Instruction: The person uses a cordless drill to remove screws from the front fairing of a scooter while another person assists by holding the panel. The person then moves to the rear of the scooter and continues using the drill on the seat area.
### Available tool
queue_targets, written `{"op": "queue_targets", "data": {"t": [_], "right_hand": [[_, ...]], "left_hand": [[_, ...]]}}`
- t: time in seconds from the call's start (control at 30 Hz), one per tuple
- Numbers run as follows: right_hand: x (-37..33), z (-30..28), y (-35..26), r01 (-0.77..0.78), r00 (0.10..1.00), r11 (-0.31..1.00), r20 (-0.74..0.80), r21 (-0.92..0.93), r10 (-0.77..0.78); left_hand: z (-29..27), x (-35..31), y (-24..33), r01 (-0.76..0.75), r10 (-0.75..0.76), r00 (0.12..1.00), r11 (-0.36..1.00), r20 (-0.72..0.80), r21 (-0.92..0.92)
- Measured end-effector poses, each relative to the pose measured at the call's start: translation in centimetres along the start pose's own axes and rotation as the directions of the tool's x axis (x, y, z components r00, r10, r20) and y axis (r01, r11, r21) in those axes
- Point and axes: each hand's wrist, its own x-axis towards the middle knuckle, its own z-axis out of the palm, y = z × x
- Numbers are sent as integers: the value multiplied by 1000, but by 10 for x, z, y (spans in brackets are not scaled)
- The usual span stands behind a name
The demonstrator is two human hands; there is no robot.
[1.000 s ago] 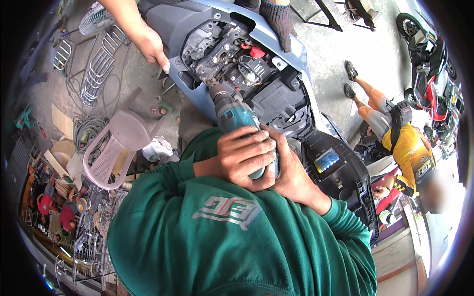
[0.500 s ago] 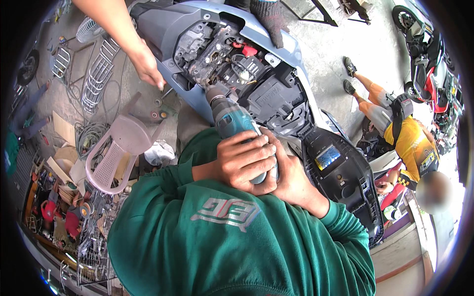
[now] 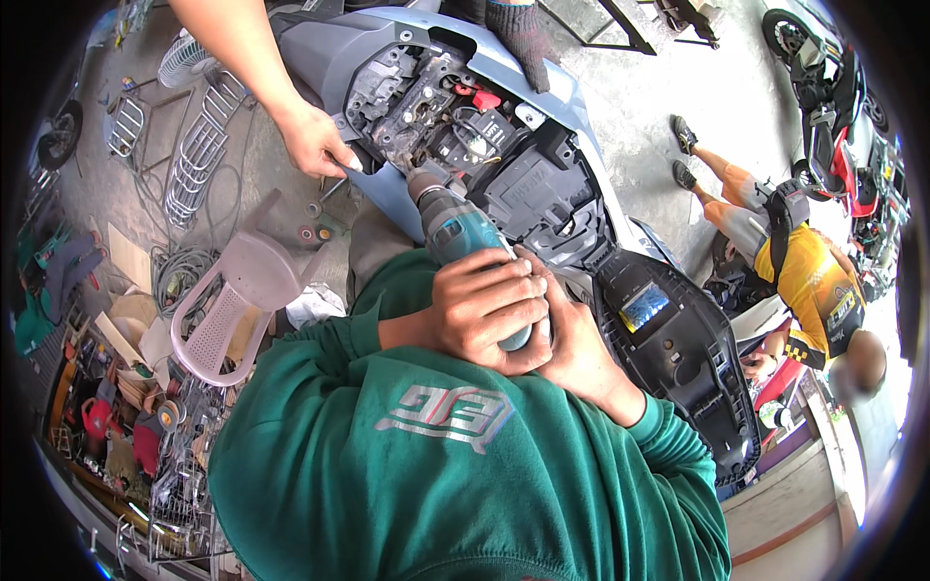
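Note:
My left hand (image 3: 484, 310) and my right hand (image 3: 584, 358) are both closed around the teal power drill (image 3: 457, 230), the left one over its grip and the right pressed against it from the other side. The drill is held close to my chest. Its chuck points up and left into the opened body of a blue-grey scooter (image 3: 387, 198), where the tip meets the dark frame area; the exact contact is hidden. Just left of the chuck, a co-worker's bare hand (image 3: 318, 140) pinches the edge of the side panel. A gloved hand (image 3: 523, 48) rests on the far panel.
The scooter's raised seat (image 3: 678, 358) lies open at the right. A pink plastic chair (image 3: 242, 290) stands at the left, near coiled cable (image 3: 179, 276) and metal racks (image 3: 199, 160). A person in yellow (image 3: 814, 290) sits at the right, by parked motorcycles (image 3: 838, 145).
The co-worker's bare hand has shifted right and now pinches the side panel's edge. My hands and the drill stay almost where they were.

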Motion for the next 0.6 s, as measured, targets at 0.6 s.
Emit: {"op": "queue_targets", "data": {"t": [0.6], "right_hand": [[-118,28,106,284,828,897,-559,340,-51]], "left_hand": [[63,50,83,-369,393,907,915,153,-164]]}}
